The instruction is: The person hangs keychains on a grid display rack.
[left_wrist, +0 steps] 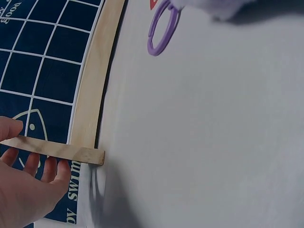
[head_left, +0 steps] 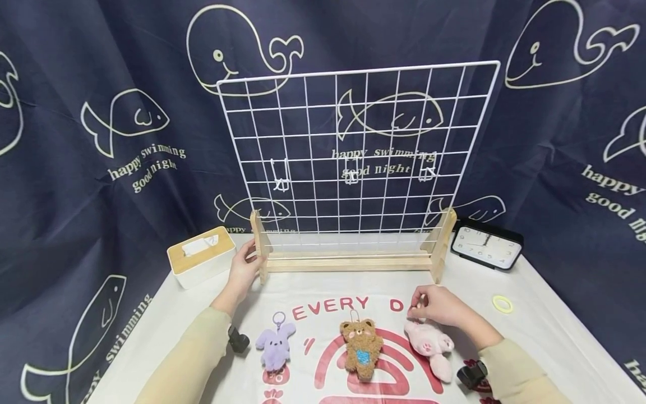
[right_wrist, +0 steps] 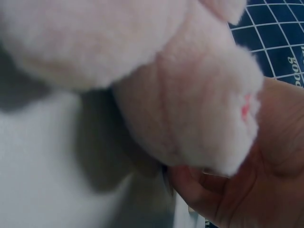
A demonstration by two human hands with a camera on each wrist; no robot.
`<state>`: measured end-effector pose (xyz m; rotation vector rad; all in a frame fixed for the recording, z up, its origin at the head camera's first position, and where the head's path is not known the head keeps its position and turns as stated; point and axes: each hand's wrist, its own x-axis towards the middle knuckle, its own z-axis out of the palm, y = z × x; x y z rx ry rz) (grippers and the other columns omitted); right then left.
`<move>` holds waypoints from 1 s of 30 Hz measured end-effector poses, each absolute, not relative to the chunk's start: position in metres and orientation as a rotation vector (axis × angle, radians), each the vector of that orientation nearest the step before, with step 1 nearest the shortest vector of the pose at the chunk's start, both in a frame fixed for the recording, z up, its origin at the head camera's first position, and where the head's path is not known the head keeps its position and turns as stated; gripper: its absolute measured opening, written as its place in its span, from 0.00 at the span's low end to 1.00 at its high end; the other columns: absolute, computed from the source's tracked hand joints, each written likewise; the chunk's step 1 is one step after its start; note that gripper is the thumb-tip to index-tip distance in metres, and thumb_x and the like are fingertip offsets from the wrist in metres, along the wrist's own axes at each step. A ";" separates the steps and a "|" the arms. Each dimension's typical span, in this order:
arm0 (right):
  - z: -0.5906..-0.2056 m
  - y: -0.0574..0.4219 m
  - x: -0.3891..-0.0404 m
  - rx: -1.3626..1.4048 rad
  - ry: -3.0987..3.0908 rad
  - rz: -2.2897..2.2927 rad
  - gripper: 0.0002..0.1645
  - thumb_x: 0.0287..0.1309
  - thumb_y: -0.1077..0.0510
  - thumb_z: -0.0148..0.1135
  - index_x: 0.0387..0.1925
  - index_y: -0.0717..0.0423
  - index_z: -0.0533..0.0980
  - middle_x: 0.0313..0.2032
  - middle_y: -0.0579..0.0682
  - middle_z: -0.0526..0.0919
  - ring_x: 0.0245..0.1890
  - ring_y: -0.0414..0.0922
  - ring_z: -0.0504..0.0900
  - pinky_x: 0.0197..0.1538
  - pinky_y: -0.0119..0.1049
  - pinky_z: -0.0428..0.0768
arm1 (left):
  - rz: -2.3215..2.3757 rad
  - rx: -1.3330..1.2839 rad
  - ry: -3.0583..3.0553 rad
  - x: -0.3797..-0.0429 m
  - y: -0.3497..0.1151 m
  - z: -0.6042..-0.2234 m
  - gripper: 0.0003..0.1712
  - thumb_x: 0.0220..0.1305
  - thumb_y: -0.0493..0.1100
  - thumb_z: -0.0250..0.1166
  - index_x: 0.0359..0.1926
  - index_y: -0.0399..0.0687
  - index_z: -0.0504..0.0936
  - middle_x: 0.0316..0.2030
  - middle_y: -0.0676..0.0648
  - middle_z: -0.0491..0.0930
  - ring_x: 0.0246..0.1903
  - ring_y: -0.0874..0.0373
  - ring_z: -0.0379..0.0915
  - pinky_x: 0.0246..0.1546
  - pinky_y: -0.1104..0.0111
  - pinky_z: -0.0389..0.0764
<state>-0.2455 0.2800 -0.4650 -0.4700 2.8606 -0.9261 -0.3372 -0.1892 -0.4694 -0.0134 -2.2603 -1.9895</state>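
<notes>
White wire grid rack (head_left: 348, 264) between tissue box (head_left: 204, 266) and alarm clock (head_left: 487, 244), its left upright (head_left: 258, 235) gripped by the left hand (head_left: 244, 269). At front right, the right hand (head_left: 438, 304) pinches the top of a pink plush (head_left: 428, 339); brown bear (head_left: 361, 341) and purple bunny (head_left: 275, 349) lie leftward, yellow ring (head_left: 494, 303) rightward.

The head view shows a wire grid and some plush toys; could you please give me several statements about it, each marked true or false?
1. The purple plush toy lies left of the brown bear. True.
2. The right hand touches the brown bear. False: the right hand is at the pink plush toy.
3. The left hand grips the wooden stand. True.
4. The clock is beside the tissue box. False: they sit at opposite ends of the stand.
5. Three hooks hang on the wire grid. True.
</notes>
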 end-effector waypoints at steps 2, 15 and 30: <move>-0.465 0.279 -0.245 -0.460 2.886 -0.898 0.14 0.46 0.54 0.79 0.27 0.51 0.79 0.19 0.42 0.73 0.21 0.40 0.69 0.24 0.34 0.68 | -1.986 -0.013 -2.258 -0.338 -0.190 -0.470 0.36 0.69 0.30 0.59 0.76 0.36 0.61 0.68 0.29 0.66 0.65 0.33 0.65 0.67 0.46 0.70; -0.466 0.274 -0.240 -0.380 2.932 -0.896 0.12 0.37 0.62 0.80 0.22 0.51 0.80 0.16 0.40 0.74 0.20 0.40 0.71 0.24 0.36 0.70 | -2.007 -0.019 -2.252 -0.338 -0.190 -0.470 0.35 0.69 0.29 0.58 0.75 0.36 0.61 0.67 0.29 0.67 0.65 0.34 0.66 0.67 0.47 0.71; -0.469 0.287 -0.240 -0.356 2.566 -1.405 0.04 0.57 0.69 0.68 0.32 0.69 0.83 0.24 0.50 0.82 0.25 0.42 0.79 0.27 0.32 0.83 | -2.031 -0.012 -2.248 -0.339 -0.192 -0.471 0.35 0.69 0.29 0.58 0.76 0.37 0.61 0.68 0.30 0.66 0.66 0.34 0.65 0.67 0.49 0.72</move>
